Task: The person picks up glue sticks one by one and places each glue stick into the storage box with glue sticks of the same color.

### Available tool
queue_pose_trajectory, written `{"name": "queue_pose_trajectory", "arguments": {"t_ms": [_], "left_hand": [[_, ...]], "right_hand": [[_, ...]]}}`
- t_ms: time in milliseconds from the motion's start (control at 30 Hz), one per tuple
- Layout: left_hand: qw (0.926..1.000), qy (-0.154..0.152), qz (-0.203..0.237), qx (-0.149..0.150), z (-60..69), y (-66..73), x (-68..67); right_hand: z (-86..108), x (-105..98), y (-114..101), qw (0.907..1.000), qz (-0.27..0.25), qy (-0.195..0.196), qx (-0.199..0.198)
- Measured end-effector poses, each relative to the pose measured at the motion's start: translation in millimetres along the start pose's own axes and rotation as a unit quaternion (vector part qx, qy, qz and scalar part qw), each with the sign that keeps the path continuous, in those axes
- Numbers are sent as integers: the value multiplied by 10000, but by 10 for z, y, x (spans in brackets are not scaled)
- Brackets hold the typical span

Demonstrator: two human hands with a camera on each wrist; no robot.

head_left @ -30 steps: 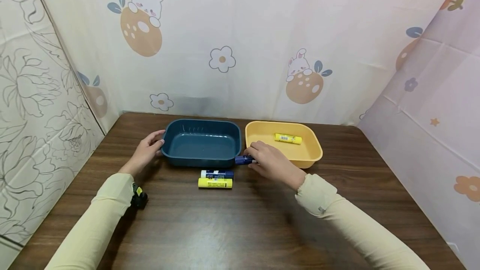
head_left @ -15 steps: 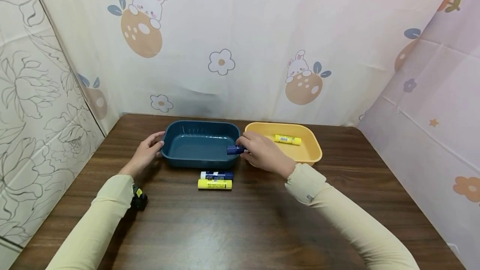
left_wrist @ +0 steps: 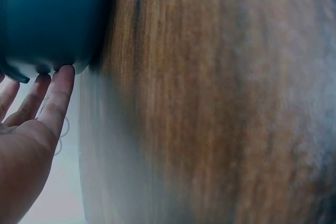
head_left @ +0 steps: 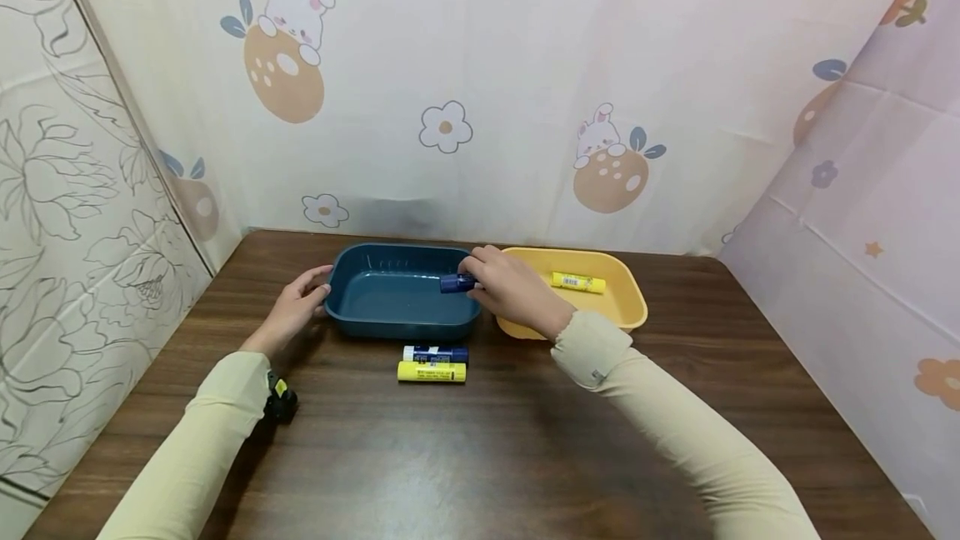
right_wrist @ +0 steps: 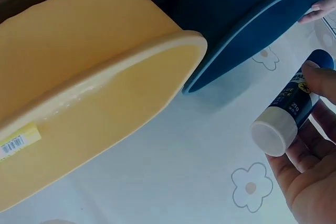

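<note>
A dark blue glue stick with a white end (right_wrist: 286, 106) is pinched between the thumb and fingers of my right hand (head_left: 517, 290). In the head view it is above the right part of the dark teal tray (head_left: 405, 329). My left hand (head_left: 292, 307) touches the left end of that tray with extended fingertips, as the left wrist view of the hand (left_wrist: 31, 140) also shows. In front of the tray lie a blue-and-white glue stick (head_left: 442, 353) and a yellow glue stick (head_left: 431, 372), side by side.
To the right of the teal tray stands a yellow tray (head_left: 633, 315), with another yellow glue stick (head_left: 577, 282) in it. Both trays are near the back edge of the brown wooden table (head_left: 480, 457). A printed curtain (head_left: 510, 173) hangs behind.
My right hand has carried the blue glue stick leftward and away from me, from near the yellow tray's front corner to above the teal tray. The left hand has stayed at the teal tray.
</note>
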State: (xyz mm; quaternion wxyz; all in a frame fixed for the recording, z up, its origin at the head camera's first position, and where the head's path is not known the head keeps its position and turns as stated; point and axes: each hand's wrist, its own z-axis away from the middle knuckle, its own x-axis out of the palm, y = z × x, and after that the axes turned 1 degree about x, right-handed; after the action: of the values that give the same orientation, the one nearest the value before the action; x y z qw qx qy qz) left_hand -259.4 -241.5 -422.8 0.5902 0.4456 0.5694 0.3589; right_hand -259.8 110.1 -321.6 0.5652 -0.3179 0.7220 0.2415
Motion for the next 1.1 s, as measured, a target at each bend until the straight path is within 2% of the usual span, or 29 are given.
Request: {"name": "queue_pose_trajectory", "arguments": {"t_ms": [467, 700, 1100], "left_hand": [[9999, -15, 39, 92, 21, 18, 16], [10000, 22, 30, 40, 20, 7, -3], [9998, 107, -16, 187, 13, 15, 43]], "right_hand": [[-206, 99, 56, 9999, -70, 89, 94], [-318, 192, 76, 9998, 32, 82, 185], [-479, 422, 104, 9996, 256, -2, 144]]}}
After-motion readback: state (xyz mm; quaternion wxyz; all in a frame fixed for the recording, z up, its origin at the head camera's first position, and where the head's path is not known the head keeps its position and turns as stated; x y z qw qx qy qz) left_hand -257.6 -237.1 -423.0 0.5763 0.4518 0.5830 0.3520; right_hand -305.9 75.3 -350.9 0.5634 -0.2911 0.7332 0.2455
